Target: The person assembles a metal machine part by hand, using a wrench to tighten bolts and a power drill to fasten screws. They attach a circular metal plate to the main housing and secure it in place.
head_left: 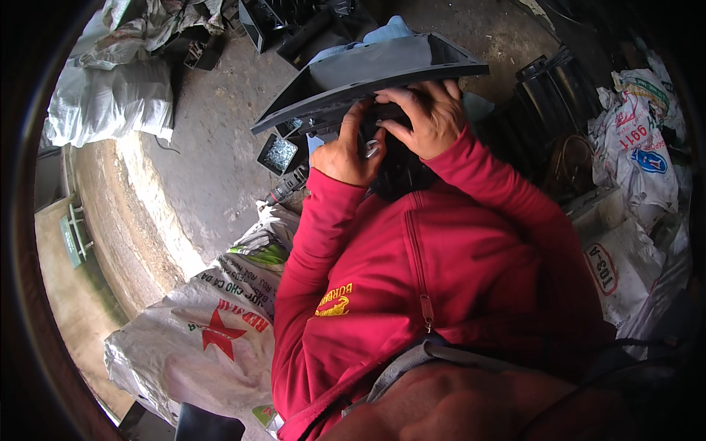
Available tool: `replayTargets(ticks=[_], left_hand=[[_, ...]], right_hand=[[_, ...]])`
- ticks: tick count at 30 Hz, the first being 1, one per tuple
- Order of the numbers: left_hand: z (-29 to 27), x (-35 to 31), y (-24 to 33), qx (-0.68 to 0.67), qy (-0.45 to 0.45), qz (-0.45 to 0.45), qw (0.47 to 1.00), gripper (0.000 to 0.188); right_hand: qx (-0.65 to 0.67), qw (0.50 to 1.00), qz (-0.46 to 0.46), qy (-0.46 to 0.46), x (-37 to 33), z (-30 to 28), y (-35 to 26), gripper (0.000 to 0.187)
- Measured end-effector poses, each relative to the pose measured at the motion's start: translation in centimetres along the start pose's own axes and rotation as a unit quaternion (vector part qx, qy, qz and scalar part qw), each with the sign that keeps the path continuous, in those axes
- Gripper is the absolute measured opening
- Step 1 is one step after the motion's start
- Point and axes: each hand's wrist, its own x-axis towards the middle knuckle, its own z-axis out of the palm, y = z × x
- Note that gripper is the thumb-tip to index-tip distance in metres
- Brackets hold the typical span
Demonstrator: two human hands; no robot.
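Observation:
A black plastic tray-like part (pixel 375 70) with a wide flared rim stands tilted in front of my lap. My left hand (pixel 346 156) is closed just below its near rim, with a small shiny piece (pixel 371 150) showing by the fingers; its kind cannot be made out. My right hand (pixel 428 117) grips the part's near edge, thumb and index finger bent toward the left hand. Both hands' fingertips meet close to the underside of the rim, where shadow hides the detail. Light blue cloth (pixel 390 31) shows behind the part.
Left of my hands lies a small black bin (pixel 279 153) of small metal fasteners, with a power screwdriver (pixel 285 188) below it. White printed sacks lie at the left (pixel 213 331) and right (pixel 643 140). Black plastic parts (pixel 555 92) are stacked at the right.

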Motion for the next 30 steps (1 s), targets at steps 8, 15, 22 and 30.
replayTargets(ticks=[8, 15, 22, 30], left_hand=[[0.2, 0.0, -0.6, 0.003, 0.019, 0.040, 0.999, 0.053], [-0.8, 0.2, 0.3, 0.000, 0.023, 0.036, 0.999, 0.051], [-0.7, 0.7, 0.1, 0.022, 0.040, 0.051, 0.998, 0.043], [-0.6, 0.7, -0.7, -0.009, 0.039, 0.046, 0.998, 0.043]], right_hand=[[0.005, 1.000, -0.005, 0.016, 0.1, 0.1, 0.0, 0.061], [0.017, 0.999, -0.009, 0.035, 0.1, 0.2, 0.0, 0.062], [0.039, 0.998, -0.014, 0.056, -0.2, 0.5, 0.6, 0.073], [-0.001, 0.999, -0.016, 0.034, 0.1, 0.2, 0.4, 0.062]])
